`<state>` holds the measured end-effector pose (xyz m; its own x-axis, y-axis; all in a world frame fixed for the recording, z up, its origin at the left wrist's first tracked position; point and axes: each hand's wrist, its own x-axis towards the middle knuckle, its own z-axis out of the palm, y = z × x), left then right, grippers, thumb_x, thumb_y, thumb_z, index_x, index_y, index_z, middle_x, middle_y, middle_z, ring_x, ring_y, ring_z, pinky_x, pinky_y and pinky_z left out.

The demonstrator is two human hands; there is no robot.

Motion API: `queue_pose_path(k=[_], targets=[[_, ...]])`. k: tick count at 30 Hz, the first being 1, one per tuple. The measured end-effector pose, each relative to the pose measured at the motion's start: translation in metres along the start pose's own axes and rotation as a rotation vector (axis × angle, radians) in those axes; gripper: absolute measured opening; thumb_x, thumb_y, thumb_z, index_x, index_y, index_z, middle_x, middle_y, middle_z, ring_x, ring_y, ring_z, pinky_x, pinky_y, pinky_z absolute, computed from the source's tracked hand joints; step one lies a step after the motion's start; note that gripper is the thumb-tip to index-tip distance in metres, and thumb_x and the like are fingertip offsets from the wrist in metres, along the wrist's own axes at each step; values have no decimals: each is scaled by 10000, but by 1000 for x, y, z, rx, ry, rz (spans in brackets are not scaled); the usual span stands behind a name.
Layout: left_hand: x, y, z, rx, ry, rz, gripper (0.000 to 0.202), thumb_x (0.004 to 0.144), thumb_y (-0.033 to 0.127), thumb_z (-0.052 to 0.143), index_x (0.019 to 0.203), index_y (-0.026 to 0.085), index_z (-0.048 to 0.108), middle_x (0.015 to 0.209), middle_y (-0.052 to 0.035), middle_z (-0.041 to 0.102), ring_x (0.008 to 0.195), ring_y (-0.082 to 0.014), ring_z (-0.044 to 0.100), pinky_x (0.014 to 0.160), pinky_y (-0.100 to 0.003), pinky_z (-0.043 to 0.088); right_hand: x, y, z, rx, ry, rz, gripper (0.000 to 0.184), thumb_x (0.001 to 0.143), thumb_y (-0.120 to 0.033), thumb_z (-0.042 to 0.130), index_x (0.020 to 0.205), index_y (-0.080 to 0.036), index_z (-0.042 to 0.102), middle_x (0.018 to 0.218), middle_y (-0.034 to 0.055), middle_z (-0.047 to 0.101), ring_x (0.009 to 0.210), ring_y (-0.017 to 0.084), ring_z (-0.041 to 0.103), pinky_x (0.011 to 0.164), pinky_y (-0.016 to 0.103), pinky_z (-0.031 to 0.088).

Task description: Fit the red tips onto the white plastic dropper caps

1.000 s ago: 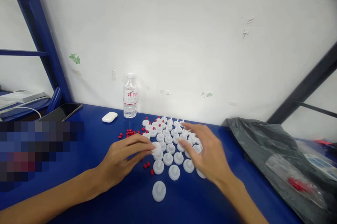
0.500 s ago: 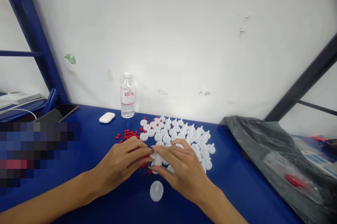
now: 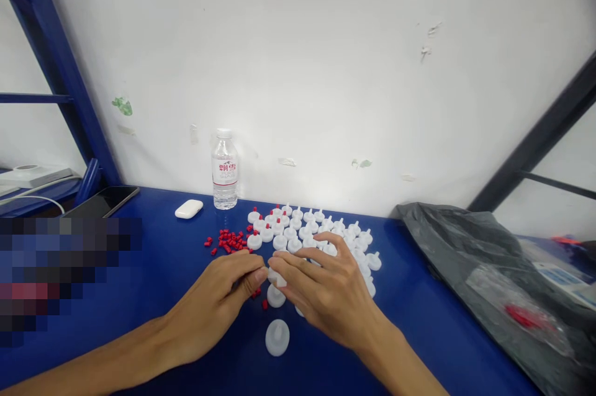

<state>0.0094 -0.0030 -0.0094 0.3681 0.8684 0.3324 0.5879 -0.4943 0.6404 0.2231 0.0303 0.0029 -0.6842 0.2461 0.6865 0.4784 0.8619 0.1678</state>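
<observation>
Many small white plastic caps (image 3: 298,231) stand in rows on the blue table (image 3: 177,259), a few with red tips. A heap of tiny red pieces (image 3: 228,239) lies to their left. My left hand (image 3: 218,297) and my right hand (image 3: 326,290) meet fingertip to fingertip over the near end of the rows, both pinching one white cap (image 3: 275,275) between them. Another white cap (image 3: 275,297) sits just below that pinch. One larger white cap (image 3: 277,337) lies alone nearer to me.
A water bottle (image 3: 225,169) stands by the wall, with a white earbud case (image 3: 189,208) and a dark phone (image 3: 105,202) to its left. A grey plastic bag (image 3: 475,259) with red parts inside lies at the right. Blue shelf posts rise at the left.
My right hand came leftward from over the rows to meet my left hand. Both now pinch one white cap, lifted slightly off the table.
</observation>
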Motion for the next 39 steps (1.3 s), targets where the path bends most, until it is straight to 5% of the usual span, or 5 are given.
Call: queue_pose_path(k=[7, 14, 20, 28, 39], targets=[[6, -5, -7, -336, -58, -223, 466, 988, 523, 385, 651, 206, 327, 634, 53, 286, 567, -106, 279, 496, -237, 257, -7, 19, -17, -116, 59, -30, 311, 957, -78, 511, 1195, -230, 640, 1190, -9, 726, 869, 114, 699, 1026, 361, 348], [12, -26, -22, 90, 148, -83, 394, 1014, 416, 378, 746, 197, 567, 720, 14, 546, 701, -151, 491, 640, -254, 404, -40, 94, -47, -374, 191, 797, 283, 931, -386, 559, 1135, -241, 691, 839, 42, 737, 845, 222, 679, 953, 369, 392], [9, -44, -4, 355, 51, 14, 267, 1010, 329, 435, 1124, 259, 666, 1080, -37, 630, 1002, -208, 557, 760, -298, 490, -46, 104, -43, -266, -16, 1003, 248, 890, -405, 545, 983, -236, 700, 808, 43, 718, 679, 208, 643, 654, 291, 399], [9, -47, 0, 439, -28, 163, 303, 1022, 246, 427, 1221, 280, 653, 1092, -40, 623, 969, -183, 549, 674, -248, 490, -63, 114, -43, -466, -300, 1068, 212, 897, -349, 551, 914, -214, 714, 979, 105, 672, 883, 251, 637, 676, 308, 399], [12, -53, 3, 364, -48, 220, 324, 1023, 253, 442, 1284, 301, 628, 1121, -44, 612, 1009, -192, 532, 881, -313, 510, -71, 118, -36, -378, -581, 1128, 198, 881, -266, 557, 936, -229, 743, 895, 70, 753, 865, 267, 694, 668, 318, 380]])
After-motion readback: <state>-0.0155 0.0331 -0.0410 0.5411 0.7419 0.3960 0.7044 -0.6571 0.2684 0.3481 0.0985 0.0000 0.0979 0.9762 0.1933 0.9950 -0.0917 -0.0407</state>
